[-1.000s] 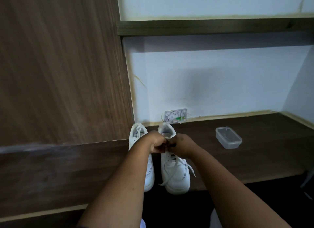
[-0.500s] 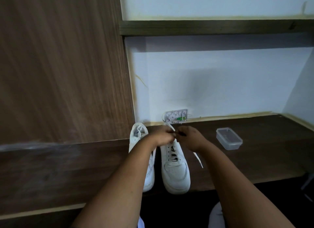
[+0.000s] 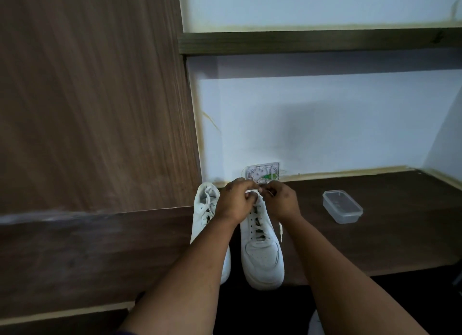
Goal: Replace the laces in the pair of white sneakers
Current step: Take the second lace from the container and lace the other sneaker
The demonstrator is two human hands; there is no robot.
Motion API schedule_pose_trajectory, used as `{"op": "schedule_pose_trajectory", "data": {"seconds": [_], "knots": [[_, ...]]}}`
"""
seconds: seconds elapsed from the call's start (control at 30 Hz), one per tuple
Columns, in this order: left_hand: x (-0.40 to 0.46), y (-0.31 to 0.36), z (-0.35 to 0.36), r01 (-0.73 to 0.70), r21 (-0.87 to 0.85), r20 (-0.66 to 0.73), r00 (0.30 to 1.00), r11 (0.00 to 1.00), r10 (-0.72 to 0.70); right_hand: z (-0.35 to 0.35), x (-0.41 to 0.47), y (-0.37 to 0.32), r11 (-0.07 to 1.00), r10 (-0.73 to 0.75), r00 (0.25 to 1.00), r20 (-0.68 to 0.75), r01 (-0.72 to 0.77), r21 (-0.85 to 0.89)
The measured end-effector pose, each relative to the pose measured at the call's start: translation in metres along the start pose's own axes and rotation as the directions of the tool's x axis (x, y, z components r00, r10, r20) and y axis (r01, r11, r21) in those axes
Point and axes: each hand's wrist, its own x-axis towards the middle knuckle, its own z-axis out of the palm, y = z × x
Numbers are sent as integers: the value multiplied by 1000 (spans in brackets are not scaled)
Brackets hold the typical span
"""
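Just below the centre of the frame, two white sneakers stand side by side on the dark wooden tabletop (image 3: 375,237), the left sneaker (image 3: 206,209) partly hidden by a forearm. The left hand (image 3: 233,201) and right hand (image 3: 281,199) meet over the top of the right sneaker (image 3: 262,254), fingers curled and pinching its white lace (image 3: 252,191), one loose end hanging beside the shoe. To the right, well apart, sits a clear lidded plastic container (image 3: 342,206); its contents cannot be made out.

Both hands (image 3: 260,199) on sneaker lace (image 3: 253,191)

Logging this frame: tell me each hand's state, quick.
Left hand: pinching the white lace.
Right hand: fingers curled on the same lace.
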Motion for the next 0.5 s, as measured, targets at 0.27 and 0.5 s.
{"op": "schedule_pose_trajectory", "data": {"seconds": [0.27, 0.5], "knots": [[8, 8, -15, 695, -393, 491, 712, 602, -501, -20, 0, 7, 999, 0, 986, 167, -6, 32], [5, 4, -9, 673, -432, 536, 727, 601, -428, -15, -13, -2, 990, -137, 987, 87, 139, -21]]}}
